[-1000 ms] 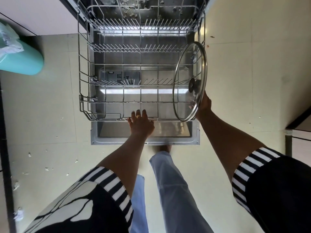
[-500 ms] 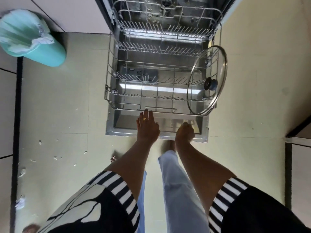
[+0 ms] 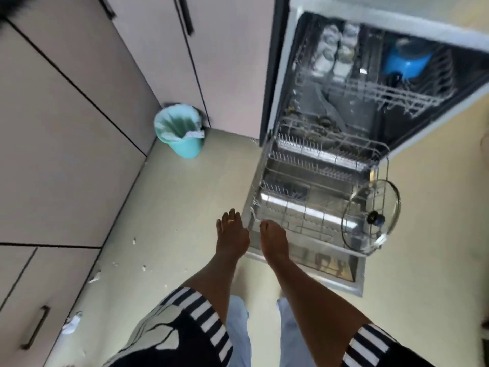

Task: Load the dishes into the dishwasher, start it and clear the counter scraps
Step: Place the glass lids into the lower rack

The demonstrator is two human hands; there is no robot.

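Our left hand (image 3: 232, 234) hung with fingers straight beside the lower rack (image 3: 304, 229). Our right hand (image 3: 272, 241) lay at the rack's front corner, and we could not tell its grip. The glass lid (image 3: 366, 234) stood on edge in the rack.

Clear glass lid (image 3: 370, 217) with metal rim; shiny wire rack (image 3: 315, 165).

Pale cabinets (image 3: 66, 144) left; teal bin (image 3: 182, 133) beside them; scrap-littered floor (image 3: 169, 207).

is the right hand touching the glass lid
Apart. Head view shows a stretch of empty rack between the right hand and the glass lid.
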